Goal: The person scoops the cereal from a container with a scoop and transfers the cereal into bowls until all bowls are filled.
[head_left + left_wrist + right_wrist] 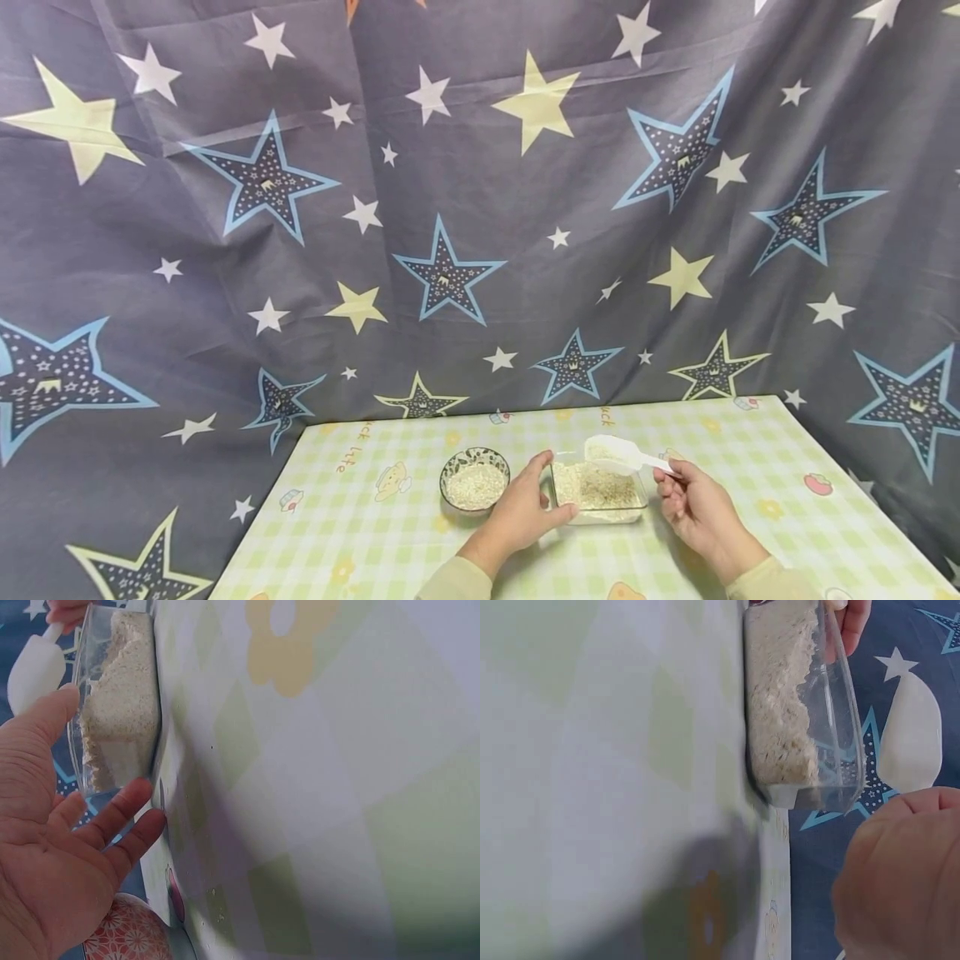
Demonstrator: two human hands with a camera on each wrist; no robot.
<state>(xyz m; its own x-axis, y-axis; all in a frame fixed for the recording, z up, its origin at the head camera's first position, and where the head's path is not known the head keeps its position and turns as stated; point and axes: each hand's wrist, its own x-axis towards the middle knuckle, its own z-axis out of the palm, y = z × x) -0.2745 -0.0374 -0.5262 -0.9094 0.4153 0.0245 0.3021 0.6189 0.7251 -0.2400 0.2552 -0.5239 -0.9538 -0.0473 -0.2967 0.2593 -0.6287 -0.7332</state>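
Observation:
A clear rectangular container (611, 515) holds pale oat-like flakes, heaped unevenly. My left hand (521, 504) spans its left end, thumb at the near rim and a finger at the far corner; the left wrist view shows the other fingers (127, 817) spread beside the end wall. My right hand (701, 508) pinches the handle of a white scoop (622, 457) to the container's right. The scoop is held above the container's far side with some flakes in it. In the right wrist view, my right hand (904, 877) hides most of the scoop's handle.
Left of the container stands a patterned bowl (476, 454) with similar pale flakes in it; its red outside (127, 934) shows in the left wrist view. A green-and-white checked cloth (360, 517) covers the table. A dark curtain with stars (480, 183) hangs behind the far edge.

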